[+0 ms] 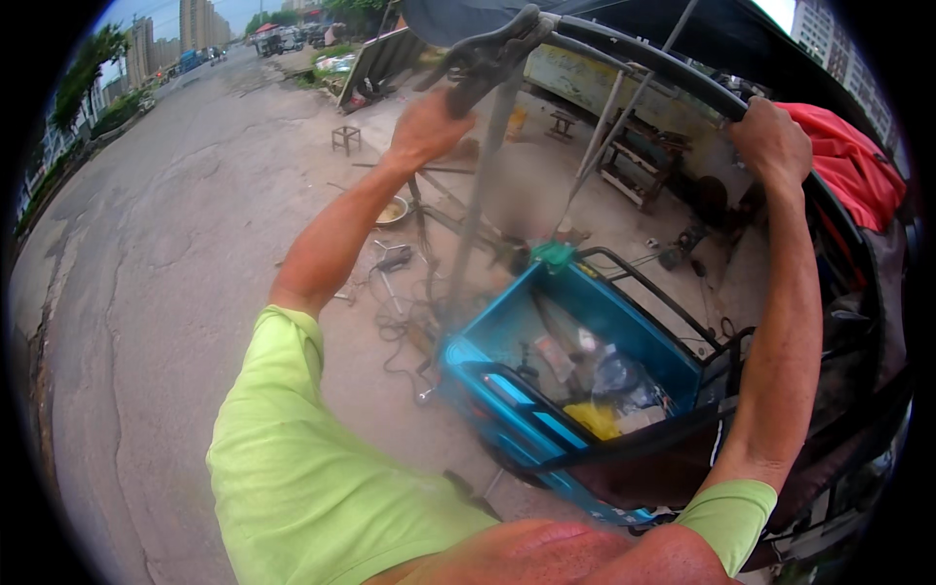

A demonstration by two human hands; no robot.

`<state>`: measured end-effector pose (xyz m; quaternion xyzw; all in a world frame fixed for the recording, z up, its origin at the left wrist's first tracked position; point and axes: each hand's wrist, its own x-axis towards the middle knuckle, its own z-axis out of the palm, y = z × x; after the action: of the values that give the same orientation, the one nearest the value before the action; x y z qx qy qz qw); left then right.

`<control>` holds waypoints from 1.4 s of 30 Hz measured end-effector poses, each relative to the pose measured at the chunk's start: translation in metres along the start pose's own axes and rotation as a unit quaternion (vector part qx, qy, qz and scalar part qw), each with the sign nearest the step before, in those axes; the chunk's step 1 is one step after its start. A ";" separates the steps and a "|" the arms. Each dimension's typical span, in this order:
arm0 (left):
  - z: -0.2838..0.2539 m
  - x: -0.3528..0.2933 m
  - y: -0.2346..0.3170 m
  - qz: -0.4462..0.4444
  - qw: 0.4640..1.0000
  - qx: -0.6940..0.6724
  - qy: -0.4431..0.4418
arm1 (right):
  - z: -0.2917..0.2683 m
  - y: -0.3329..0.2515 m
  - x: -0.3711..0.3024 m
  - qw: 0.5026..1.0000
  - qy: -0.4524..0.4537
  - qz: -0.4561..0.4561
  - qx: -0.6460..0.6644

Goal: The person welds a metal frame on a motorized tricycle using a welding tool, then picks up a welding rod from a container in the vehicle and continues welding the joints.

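Both my arms are raised toward a canopy frame above a blue cargo bed (483, 336). My left hand (429, 129) is closed round the lower end of a black clamp-like tool (492, 54). The jaws of this tool sit at the end of the curved frame bar (663, 63); whether they grip it I cannot tell. My right hand (775, 141) is wrapped round the lower right part of that dark bar, beside a red cloth (846, 161). Dark canopy fabric (741, 39) hangs behind the bar.
In the cargo bed lie a yellow bag (593, 419) and clear plastic bags (616, 375). A green cloth (554, 255) is tied at its corner. Cables, tools and a bowl (392, 211) lie on the ground. A small stool (345, 139) stands near the road (175, 224).
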<state>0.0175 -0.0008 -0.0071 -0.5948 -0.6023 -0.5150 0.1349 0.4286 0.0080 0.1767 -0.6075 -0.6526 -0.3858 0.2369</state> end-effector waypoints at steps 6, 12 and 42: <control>0.001 0.001 -0.004 -0.061 0.986 -0.134 -0.079 | -0.002 0.001 -0.001 1.000 -0.024 0.002 0.011; 0.004 0.004 -0.011 -0.121 0.907 -0.368 -0.164 | -0.007 -0.003 -0.005 1.000 -0.014 0.001 0.004; 0.008 -0.008 0.007 -0.027 1.000 0.003 0.010 | -0.005 -0.001 -0.005 1.000 -0.005 -0.009 0.019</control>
<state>0.0288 -0.0011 -0.0134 -0.5726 -0.6182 -0.5228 0.1291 0.4277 0.0007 0.1759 -0.5990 -0.6662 -0.3727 0.2419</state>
